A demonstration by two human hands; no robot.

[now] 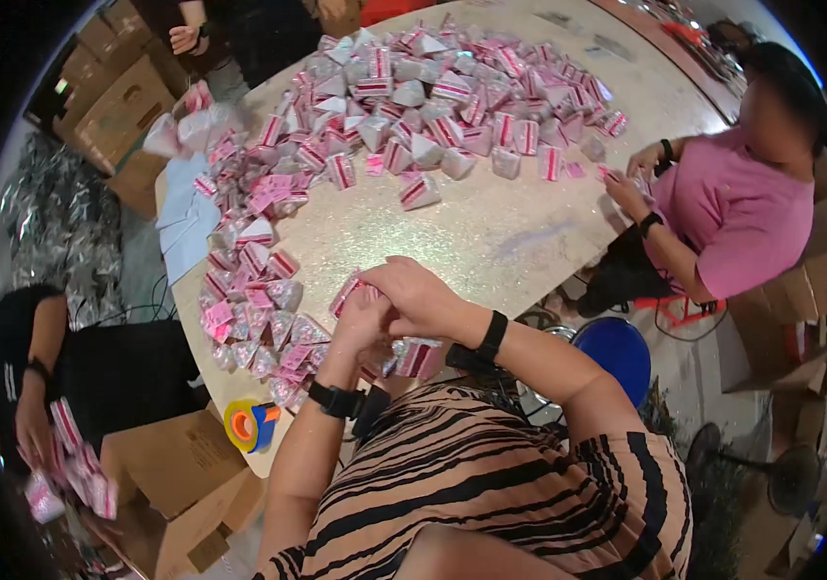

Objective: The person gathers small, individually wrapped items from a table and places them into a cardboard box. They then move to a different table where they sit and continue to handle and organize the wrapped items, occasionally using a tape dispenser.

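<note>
Near the front edge of the table, my left hand (360,324) and my right hand (423,298) are closed together around a small pink-and-white packet (344,293). Only its far left end shows past my fingers; the rest is hidden by them. Just below my hands, close to my body, another packet with a red stripe (417,358) lies at the table edge. To the left of my left wrist sits a cluster of similar silvery packets (280,327), some with pink cards (295,358) on them.
A big heap of packets (452,92) covers the far table (462,242). A tape roll (241,425) lies front left, above an open carton (167,459). A person in pink (742,208) works at right, near a blue stool (615,360). Another person's hand (34,435) holds packets at left.
</note>
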